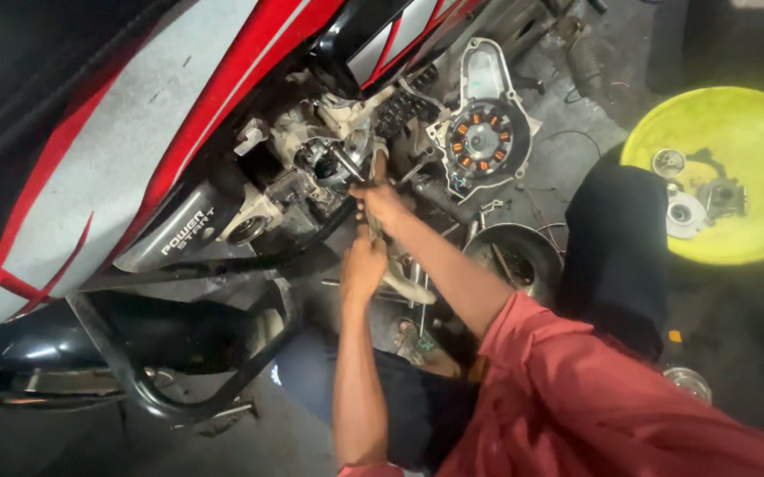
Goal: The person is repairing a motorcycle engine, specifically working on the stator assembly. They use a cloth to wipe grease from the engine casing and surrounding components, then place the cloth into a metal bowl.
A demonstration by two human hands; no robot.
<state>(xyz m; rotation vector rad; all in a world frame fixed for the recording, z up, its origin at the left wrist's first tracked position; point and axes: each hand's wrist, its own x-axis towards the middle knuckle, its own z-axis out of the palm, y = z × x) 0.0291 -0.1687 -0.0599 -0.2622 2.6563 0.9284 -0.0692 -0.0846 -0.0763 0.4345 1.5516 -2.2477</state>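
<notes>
Tool (376, 181), a slim metal bar, stands nearly upright against the open engine (329, 172) of the red-and-grey motorbike (134, 115), its upper end poking out above the right hand (378, 201) toward the engine's bare middle. That hand's fingers are wrapped tight round the bar near its top. The left hand (363, 265) sits just below, fingers curled shut round the lower stretch of the same bar, though the dim light makes that grip hard to read for sure. Between the two fists a short piece of the bar shows.

Right of the hands, against the bike's underside, leans a removed engine cover (485, 132) with a ring of copper coils. Below it on the floor (576, 141) lies a dark round pan (516, 256), just beside the right forearm. Further right, near the floor's right edge, a yellow basin (726, 172) holds small engine parts (700, 199). A black exhaust pipe (90, 340) runs along the lower left, well apart from both hands. A red sleeve (576, 389) covers the right upper arm.
</notes>
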